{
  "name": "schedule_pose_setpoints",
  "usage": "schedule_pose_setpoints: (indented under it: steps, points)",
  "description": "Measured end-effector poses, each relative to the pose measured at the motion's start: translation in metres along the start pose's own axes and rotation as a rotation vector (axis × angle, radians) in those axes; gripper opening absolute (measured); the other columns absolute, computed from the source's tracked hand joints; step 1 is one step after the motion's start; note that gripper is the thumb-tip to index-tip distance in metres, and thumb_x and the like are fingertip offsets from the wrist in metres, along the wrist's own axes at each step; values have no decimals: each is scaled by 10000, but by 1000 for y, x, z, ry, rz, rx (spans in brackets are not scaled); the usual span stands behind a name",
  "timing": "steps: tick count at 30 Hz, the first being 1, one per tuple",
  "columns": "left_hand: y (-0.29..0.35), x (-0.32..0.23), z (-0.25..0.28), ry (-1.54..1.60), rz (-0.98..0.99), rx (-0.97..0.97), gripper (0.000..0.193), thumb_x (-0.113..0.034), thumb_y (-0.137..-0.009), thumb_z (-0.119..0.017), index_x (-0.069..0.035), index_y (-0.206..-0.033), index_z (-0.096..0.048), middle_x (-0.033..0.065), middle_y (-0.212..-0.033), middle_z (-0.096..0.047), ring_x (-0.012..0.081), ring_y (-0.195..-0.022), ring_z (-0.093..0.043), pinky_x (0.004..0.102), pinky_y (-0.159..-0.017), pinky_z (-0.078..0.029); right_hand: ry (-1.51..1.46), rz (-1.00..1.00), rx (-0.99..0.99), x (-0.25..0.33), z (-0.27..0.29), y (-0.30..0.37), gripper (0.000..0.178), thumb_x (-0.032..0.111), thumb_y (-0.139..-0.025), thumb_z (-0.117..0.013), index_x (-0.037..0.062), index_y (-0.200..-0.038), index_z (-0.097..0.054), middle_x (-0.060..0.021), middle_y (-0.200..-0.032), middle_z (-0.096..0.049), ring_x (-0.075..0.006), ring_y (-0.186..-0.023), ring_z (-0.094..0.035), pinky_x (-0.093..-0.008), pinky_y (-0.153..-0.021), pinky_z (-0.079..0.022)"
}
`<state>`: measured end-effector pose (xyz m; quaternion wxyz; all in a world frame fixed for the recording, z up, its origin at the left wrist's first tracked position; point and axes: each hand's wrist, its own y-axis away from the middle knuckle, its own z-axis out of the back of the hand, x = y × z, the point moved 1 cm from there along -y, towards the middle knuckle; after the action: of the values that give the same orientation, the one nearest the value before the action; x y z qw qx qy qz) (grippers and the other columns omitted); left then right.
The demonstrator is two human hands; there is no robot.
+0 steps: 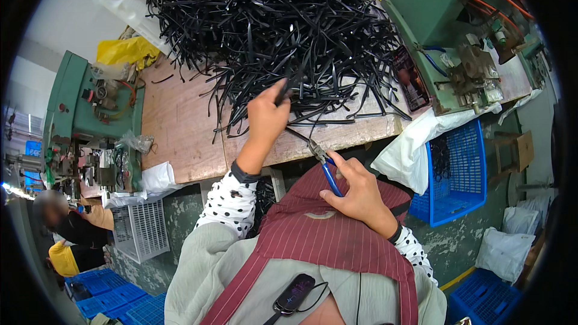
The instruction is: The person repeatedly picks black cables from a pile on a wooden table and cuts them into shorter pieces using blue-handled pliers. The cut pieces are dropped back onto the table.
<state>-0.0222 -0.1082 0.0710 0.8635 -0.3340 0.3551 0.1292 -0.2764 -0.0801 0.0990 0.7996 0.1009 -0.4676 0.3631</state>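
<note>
Gripping pliers (327, 171) below a heap of black strips (271, 30)

At twelve o'clock the strips lie tangled on the table (174, 123), slim and dark with glossy highlights, some straight, some bent toward one end. Just above centre, near eleven o'clock, the left hand (268, 115) pinches a black piece (281, 91) between thumb and fingers. Toward four o'clock the right hand (358, 189) has its fingers wrapped around the pliers, whose smooth blue handles run up to a grey metal nose. That nose meets a dark strip at the table's near edge; whether it bites on it, I cannot tell.

The tabletop is flat, brownish and scuffed. A crumpled white sheet (409, 153) drapes over its edge toward three o'clock, beside a blue lattice-sided plastic basket (466, 195) with black strips inside. At eight o'clock stands a white slotted crate (144, 229), its contents hidden. Between ten and eleven, a translucent white tray (132, 3) shows behind the heap.
</note>
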Motion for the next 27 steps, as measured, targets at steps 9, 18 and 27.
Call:
schedule_pose_setpoints:
  steps: [9,18,27]
  points:
    - [65,3,28,281,1,-227,425,-28,-884,-663,-17,-1246,-441,73,-925,-649,124,-743,-611,241,-689,-487,26,-12,1,-4,-5,1,788,211,-637,-818,90,-1358,-522,-95,-789,-518,-242,-661,-583,-355,-597,-505]
    - [57,-9,31,1087,597,45,238,-275,-1013,-516,-51,-1038,-591,2,-742,-515,42,-521,-387,199,-476,-315,171,66,2,5,-8,-5,790,216,-623,-814,109,-1351,-528,-105,-852,-513,-271,-697,-567,-366,-608,-489]
    - [39,-36,38,1662,709,386,321,-362,-1042,-407,-85,-925,-519,-22,-663,-453,25,-441,-327,185,-426,-315,333,243,-7,24,3,-13,772,189,-618,-793,124,-1343,-536,-118,-919,-523,-272,-781,-565,-358,-611,-483]
